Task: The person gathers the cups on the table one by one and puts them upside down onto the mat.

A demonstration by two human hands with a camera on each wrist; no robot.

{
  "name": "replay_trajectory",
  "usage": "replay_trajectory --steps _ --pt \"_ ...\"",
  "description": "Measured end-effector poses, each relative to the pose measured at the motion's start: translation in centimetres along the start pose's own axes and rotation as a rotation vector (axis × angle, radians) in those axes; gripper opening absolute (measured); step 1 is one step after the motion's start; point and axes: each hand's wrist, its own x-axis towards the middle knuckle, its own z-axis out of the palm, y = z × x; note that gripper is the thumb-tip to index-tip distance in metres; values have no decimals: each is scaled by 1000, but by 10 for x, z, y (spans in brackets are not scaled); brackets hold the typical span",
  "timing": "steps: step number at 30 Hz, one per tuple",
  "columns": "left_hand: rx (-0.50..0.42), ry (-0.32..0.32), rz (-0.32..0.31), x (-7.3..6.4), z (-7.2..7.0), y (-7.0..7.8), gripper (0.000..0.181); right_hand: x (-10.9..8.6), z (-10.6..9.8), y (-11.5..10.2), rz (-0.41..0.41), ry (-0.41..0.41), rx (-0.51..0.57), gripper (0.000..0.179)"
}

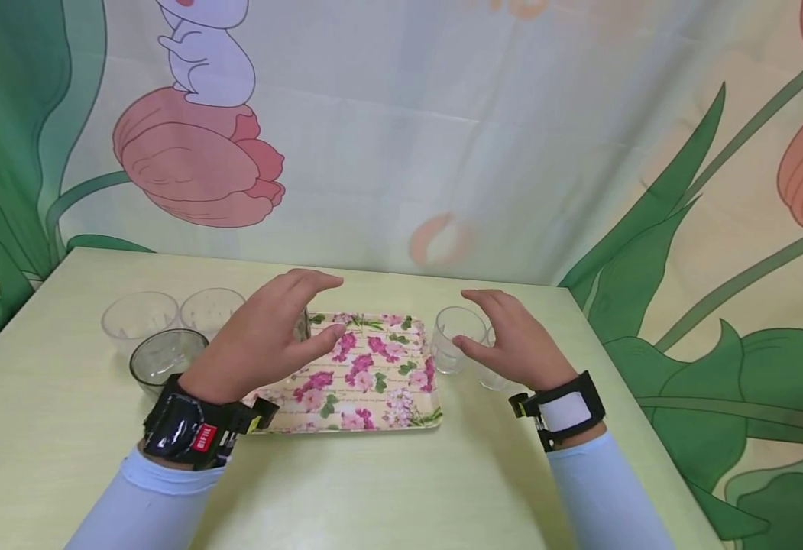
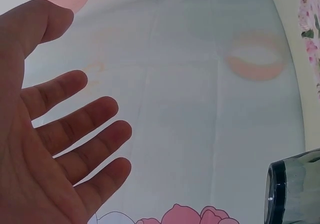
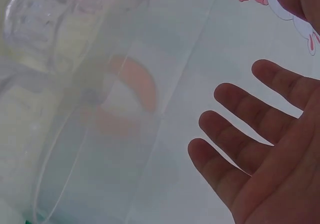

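Tabletop (image 1: 346, 489): pale, across lower frame | Room: cloth backdrop (image 1: 387, 137) behind, pink tulip (image 1: 195, 156) upper left, green leaves at right | Floral tray (image 1: 367, 382): centre | Two clear glasses (image 1: 451, 351): right of tray; smoky glass (image 1: 167, 359): left of frame | Left hand (image 1: 270, 336), right hand (image 1: 518, 340): raised, fingers apart

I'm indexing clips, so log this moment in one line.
left hand: open, empty, near floral tray | right hand: open, empty, near clear glasses | smoky glass: upright, left of tray
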Motion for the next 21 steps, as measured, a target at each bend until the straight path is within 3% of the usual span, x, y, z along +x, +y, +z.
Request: replay_trajectory --steps 21 --pt "17 -25 1 0 2 0 58 -10 2 37 63 -81 -85 71"
